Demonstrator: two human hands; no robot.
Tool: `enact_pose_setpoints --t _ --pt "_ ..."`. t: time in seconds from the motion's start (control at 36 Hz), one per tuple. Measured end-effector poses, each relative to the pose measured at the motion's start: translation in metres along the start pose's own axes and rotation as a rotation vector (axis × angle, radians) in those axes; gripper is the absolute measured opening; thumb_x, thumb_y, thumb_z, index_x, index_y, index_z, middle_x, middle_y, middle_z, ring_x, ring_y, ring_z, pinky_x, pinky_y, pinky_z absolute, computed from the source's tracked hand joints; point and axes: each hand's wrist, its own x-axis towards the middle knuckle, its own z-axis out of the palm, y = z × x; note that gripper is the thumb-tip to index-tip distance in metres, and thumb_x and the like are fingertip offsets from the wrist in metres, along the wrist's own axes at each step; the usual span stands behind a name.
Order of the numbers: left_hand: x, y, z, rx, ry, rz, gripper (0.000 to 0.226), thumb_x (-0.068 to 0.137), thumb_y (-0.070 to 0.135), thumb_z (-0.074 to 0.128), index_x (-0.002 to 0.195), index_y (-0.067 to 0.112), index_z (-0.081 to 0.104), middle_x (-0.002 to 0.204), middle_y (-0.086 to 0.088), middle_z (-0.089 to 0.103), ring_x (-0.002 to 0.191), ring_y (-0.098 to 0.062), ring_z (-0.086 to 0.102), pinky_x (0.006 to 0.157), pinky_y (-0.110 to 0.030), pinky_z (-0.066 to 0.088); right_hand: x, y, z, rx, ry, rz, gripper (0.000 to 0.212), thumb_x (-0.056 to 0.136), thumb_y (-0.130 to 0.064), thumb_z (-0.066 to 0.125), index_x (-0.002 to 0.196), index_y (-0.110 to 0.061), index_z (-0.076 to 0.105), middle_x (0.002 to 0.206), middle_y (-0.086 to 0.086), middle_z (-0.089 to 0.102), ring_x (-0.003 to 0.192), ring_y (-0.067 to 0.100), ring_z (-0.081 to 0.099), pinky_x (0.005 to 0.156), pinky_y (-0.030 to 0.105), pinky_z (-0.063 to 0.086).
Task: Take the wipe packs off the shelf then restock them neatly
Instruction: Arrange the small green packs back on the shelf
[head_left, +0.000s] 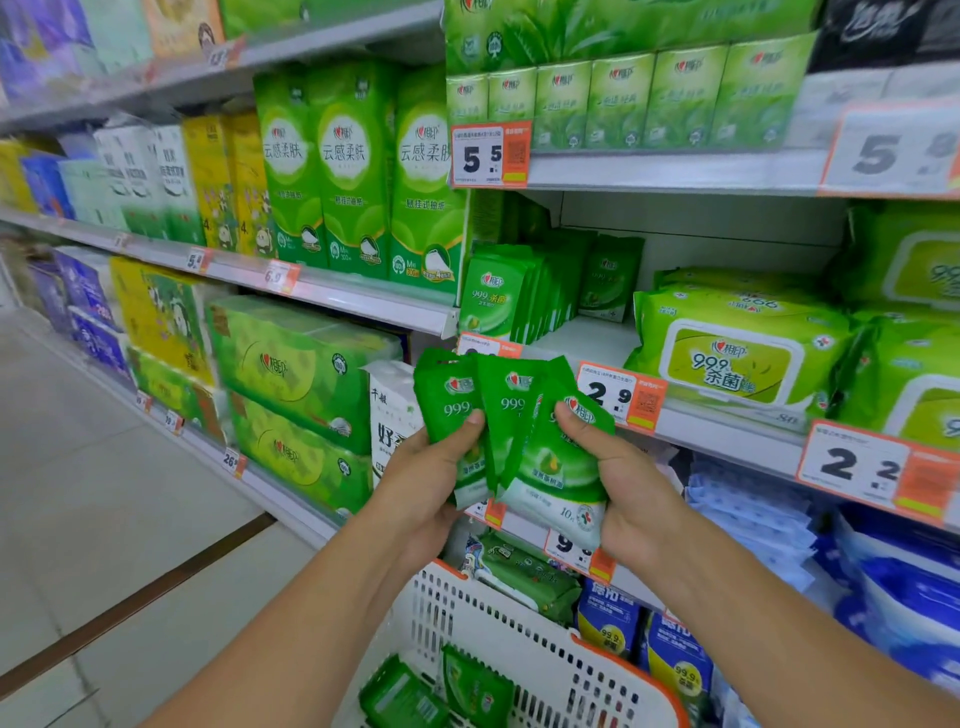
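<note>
You're mid-restock, your left hand (431, 467) and right hand (618, 467) close together gripping a fan of small wipe packs (511, 431) just below the shelf (587, 338) row; next, likely square them and slot them upright.

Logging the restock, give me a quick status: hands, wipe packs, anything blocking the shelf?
Left hand and right hand both grip the fanned wipe packs. More packs upright on the shelf, some in the basket. Shelf gap unobstructed.
</note>
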Motion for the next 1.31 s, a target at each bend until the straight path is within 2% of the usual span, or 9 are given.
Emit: enact_pose_setpoints --t 0.11,0.19,0.36,0.5,0.61,0.78,1.03,1.19,1.31 --pt "0.005 0.002 0.001 -0.079 0.125 0.042 0.019 0.097 0.037 0.059 0.109 0.022 0.06 0.084 -0.001 0.077 0.062 -0.019 0.072 0.056 -0.033 0.054 0.004 -0.013 -0.001 0.074 0.066 -0.065 0.023 0.084 -0.031 0.071 0.098 -0.013 0.074 0.095 0.014 0.077 0.078 0.028 0.076 0.071 0.046 0.063" --pt "0.006 0.008 0.003 -0.083 0.215 0.09 0.01 0.1 0.036 0.053 0.107 0.029 0.055 0.089 0.005 0.07 0.083 -0.021 0.07 0.074 -0.039 0.057 0.005 -0.022 -0.007 0.061 0.069 -0.125 0.028 0.083 -0.034 0.071 0.101 -0.013 0.073 0.095 0.013 0.077 0.075 0.026 0.076 0.056 0.039 0.062" --pt "-0.015 0.004 0.017 0.094 -0.043 -0.005 0.07 0.073 0.075 0.059 0.131 0.036 0.055 0.115 0.004 0.073 0.097 -0.02 0.073 0.086 -0.045 0.057 0.003 0.005 0.006 -0.338 0.178 -0.324 0.069 0.067 -0.058 0.086 0.122 -0.025 0.063 0.116 -0.001 0.073 0.105 0.022 0.071 0.094 0.051 0.055" --pt "-0.018 -0.008 0.021 0.31 -0.284 -0.042 0.071 0.068 0.026 0.086 0.129 0.035 0.05 0.114 0.005 0.073 0.105 -0.019 0.071 0.092 -0.05 0.055 -0.005 0.005 0.018 -0.51 0.094 -0.398 0.028 0.089 -0.055 0.057 0.107 -0.033 0.06 0.111 -0.011 0.072 0.084 -0.009 0.068 0.068 0.011 0.052" --pt "-0.009 0.001 0.012 0.442 -0.364 -0.009 0.063 0.078 0.008 0.079 0.13 0.03 0.05 0.109 0.005 0.075 0.103 -0.017 0.071 0.09 -0.041 0.056 -0.009 -0.019 0.011 -0.693 0.035 -0.405 0.102 0.057 -0.085 0.068 0.142 -0.045 0.03 0.137 -0.011 0.055 0.116 0.0 0.059 0.101 0.031 0.049" --pt "0.007 0.029 0.013 0.712 -0.567 0.04 0.065 0.078 -0.004 0.075 0.121 0.039 0.05 0.106 0.016 0.074 0.095 0.0 0.07 0.071 -0.01 0.052 -0.016 -0.066 -0.017 -0.972 -0.272 -0.575 0.107 0.058 -0.008 0.094 0.148 -0.032 0.039 0.132 -0.008 0.063 0.119 0.009 0.063 0.097 0.034 0.054" --pt "0.037 0.033 0.065 0.787 -0.604 0.17 0.081 0.09 0.012 0.069 0.145 0.036 0.013 0.093 0.033 0.043 0.055 0.033 0.046 0.054 0.004 0.039 0.013 -0.054 -0.008 -0.503 0.131 -0.688 0.1 0.047 -0.056 0.09 0.137 -0.044 0.048 0.131 -0.007 0.064 0.113 0.01 0.066 0.095 0.039 0.056" --pt "0.057 0.032 0.056 0.807 -0.731 0.152 0.073 0.085 0.013 0.076 0.131 0.052 0.035 0.115 0.018 0.07 0.107 0.003 0.065 0.096 -0.023 0.05 0.007 -0.084 -0.034 -0.818 -0.135 -0.541 0.09 0.056 0.001 0.091 0.134 -0.028 0.057 0.115 0.001 0.072 0.106 0.022 0.07 0.086 0.036 0.059" --pt "0.061 0.04 0.051 0.737 -0.659 0.26 0.06 0.082 0.016 0.078 0.122 0.05 0.051 0.11 0.013 0.069 0.096 0.013 0.064 0.082 -0.012 0.053 0.013 -0.069 -0.032 -0.575 0.021 -0.614 0.082 0.048 0.001 0.091 0.122 -0.02 0.062 0.107 0.012 0.074 0.1 0.034 0.072 0.079 0.048 0.061"
